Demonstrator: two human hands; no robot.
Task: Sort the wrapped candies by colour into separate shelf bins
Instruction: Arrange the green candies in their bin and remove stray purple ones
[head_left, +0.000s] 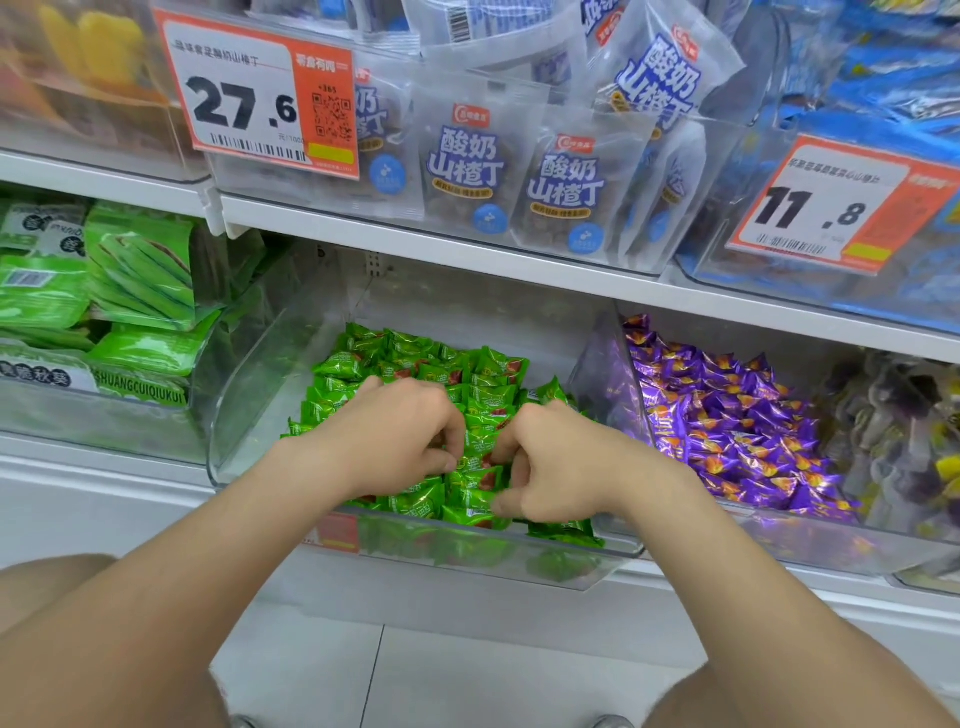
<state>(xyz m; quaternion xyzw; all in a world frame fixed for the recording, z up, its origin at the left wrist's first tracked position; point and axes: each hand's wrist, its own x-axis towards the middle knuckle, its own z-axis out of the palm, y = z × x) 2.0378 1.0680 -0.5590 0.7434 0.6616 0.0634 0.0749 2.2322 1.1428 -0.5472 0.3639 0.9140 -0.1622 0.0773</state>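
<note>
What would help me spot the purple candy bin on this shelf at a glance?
Look under the orange price tag reading 11.8, upper right. On the lower shelf directly below sits a clear bin heaped with purple candies. The left-hand bin holds green candies; purple wrappers with orange marks appear nowhere else.

One view for us here, a wide-angle camera worn on the head, facing forward and tipped down at the shelving. We're in close: the clear bin (260, 374) of green candies (483, 364) sits mid-frame, forearms rising from the bottom edge to the left hand (400, 436) and right hand (561, 467). Upper shelf (467, 249) across the top, floor tiles (415, 675) below us.
</note>
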